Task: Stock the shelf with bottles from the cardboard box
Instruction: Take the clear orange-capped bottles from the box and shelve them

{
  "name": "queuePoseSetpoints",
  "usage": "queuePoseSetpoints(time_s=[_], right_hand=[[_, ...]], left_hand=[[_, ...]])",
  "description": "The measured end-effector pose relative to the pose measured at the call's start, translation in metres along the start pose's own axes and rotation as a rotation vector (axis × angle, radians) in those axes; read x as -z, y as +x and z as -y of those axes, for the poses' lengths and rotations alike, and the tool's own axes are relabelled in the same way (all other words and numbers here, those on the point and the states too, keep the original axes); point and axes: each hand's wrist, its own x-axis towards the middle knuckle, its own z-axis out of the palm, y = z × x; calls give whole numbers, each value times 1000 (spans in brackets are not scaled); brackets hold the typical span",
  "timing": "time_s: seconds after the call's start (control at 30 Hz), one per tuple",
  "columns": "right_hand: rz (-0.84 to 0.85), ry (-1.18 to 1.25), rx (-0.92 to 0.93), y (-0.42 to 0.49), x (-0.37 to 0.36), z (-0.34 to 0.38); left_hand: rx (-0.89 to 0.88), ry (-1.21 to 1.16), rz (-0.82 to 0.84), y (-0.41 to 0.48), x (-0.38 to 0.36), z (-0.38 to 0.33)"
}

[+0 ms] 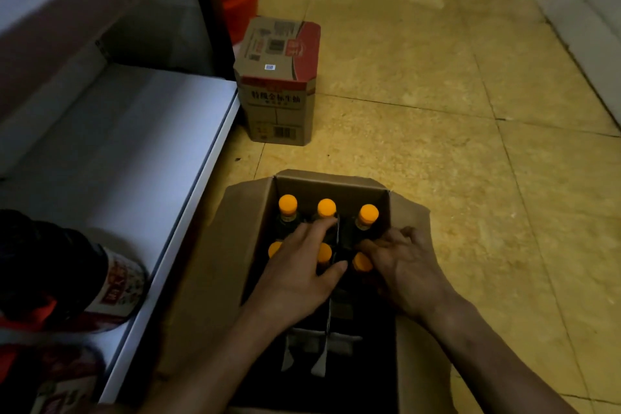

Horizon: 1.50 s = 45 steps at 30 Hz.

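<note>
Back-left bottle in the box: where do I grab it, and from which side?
The back-left bottle stands upright, body sunk between the box wall and neighbouring bottles; only cap and neck show. Pinch the neck just under the cap, coming straight down from above.

Left hand point(295, 274), right hand point(405, 267) — both bare, forearms bare to frame edge

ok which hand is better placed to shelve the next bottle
Left, likely: the left hand lies over bottles nearer the shelf, which stands on that side; the right hand is farther.
</note>
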Motion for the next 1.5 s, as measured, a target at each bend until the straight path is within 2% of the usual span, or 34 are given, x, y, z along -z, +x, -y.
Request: queuePoseSetpoints(time_s=[0.17,0.37,0.47,0.57,0.7,0.8,1.0,1.13,1.37,1.5], right_hand=[[-104,-98,0,5,-16,-2],[-130,-21,-37,2,-19,-3],[-127,81,-33,-2,-14,-6],[-163,279,-133,-9,7,-4],[-322,631,-206,-18,37,-3],[-476,804,-253,-19,52,-1],[-676,908,-230,-15,68,10],[-763,932,-172,-10,75,21],[-872,1165,-72,-8,89,37],[-852,1266,-36,-8,94,32]], left_hand=[[-12,51,36,-2,-4,-2],[-41,93,35,-1,-3,-5],[-39,111,35,-3,-3,-4],[-31,120,41,-4,0,0],[-33,121,57,-1,1,2],[-32,116,84,-1,-1,-1],[-9,96,91,-1,-2,-9],[-24,-9,70,2,-2,-19],[-13,-225,106,8,0,-31],[-3,-299,43,5,-2,-37]])
